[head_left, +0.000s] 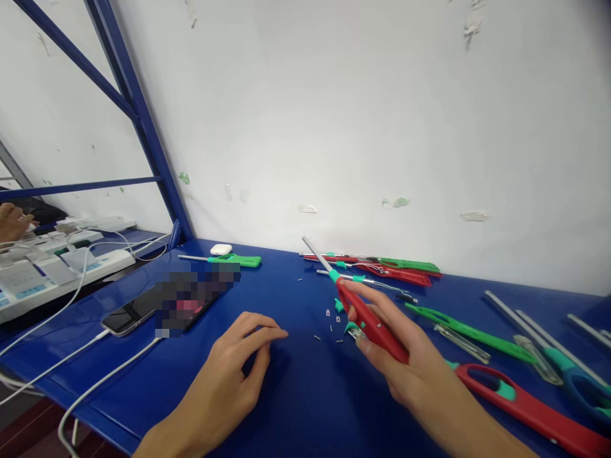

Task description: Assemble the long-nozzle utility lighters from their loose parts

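My right hand [410, 350] is wrapped round a red long-necked gas lighter [370, 318], its metal tube tilted up and left. A teal trigger and a small metal-looking piece show by my thumb; the fingers partly hide them. My left hand [243, 356] is low over the table to the left, fingers loosely bent, with nothing visible in it. Between the hands lie small screws [317, 338] and tiny pale parts [328, 313]. A loose teal piece [338, 305] sits just behind the held lighter.
Opened red shells [396, 273], a green shell [472, 331], a clear fuel tank [461, 343] and another red lighter [529, 407] lie to the right. At left are a green lighter [238, 260], a phone [131, 312], cables and power strips [109, 267]. Another person's hand [14, 222] shows far left.
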Action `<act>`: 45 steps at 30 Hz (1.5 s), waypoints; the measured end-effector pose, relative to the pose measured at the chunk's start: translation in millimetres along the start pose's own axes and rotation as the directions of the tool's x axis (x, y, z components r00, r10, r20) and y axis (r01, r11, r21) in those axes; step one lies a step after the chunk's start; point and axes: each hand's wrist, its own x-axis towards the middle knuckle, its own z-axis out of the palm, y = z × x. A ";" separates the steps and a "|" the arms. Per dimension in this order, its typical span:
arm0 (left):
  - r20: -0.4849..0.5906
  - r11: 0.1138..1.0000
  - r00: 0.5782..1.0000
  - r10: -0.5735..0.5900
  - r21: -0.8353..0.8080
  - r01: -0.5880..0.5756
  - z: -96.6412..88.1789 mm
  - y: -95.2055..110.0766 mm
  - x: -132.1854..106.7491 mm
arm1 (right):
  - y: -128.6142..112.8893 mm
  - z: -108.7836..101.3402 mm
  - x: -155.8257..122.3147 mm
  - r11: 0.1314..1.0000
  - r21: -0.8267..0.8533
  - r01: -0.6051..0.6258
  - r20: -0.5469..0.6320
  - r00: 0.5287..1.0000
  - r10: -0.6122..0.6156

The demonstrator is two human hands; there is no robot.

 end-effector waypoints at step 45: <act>0.098 0.999 0.995 0.006 -0.048 -0.002 -0.5 2.1 -1.4 | -11.2 6.8 0.9 0.839 0.409 -0.358 0.057 0.928 0.368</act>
